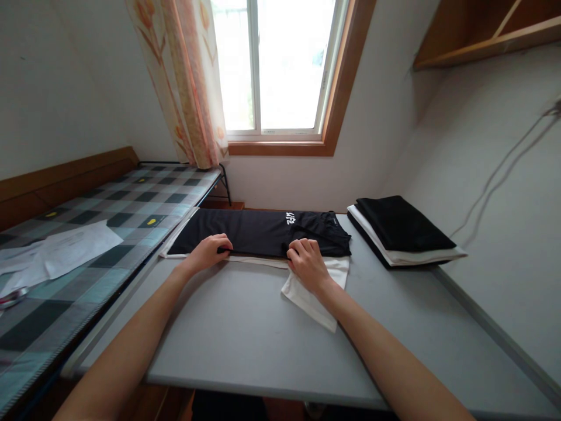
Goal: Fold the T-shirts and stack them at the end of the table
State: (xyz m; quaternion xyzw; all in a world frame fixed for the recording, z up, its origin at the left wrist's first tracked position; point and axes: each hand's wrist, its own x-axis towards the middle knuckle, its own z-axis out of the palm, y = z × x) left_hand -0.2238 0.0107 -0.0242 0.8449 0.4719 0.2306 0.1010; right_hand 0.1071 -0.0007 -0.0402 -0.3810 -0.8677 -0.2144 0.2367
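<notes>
Folded black pants [249, 231] lie lengthwise across the far part of the table, with white lettering near the gathered end at the right. Beneath them is a white garment [313, 298]; a sleeve-like flap of it spreads towards me at the right, and its edge shows along the front and left. My left hand [214, 248] is closed on the near edge of the black pants, left of their middle. Farther right, my right hand [307, 263] pinches the same near edge, above the white flap. Its fingertips are partly hidden.
A stack of folded black and white clothes [403, 228] sits at the table's [236, 339] back right, by the wall. On the left is a bed with a checked mattress [96, 204] and papers [65, 251]. A window [289, 64] and curtain [188, 82] are behind.
</notes>
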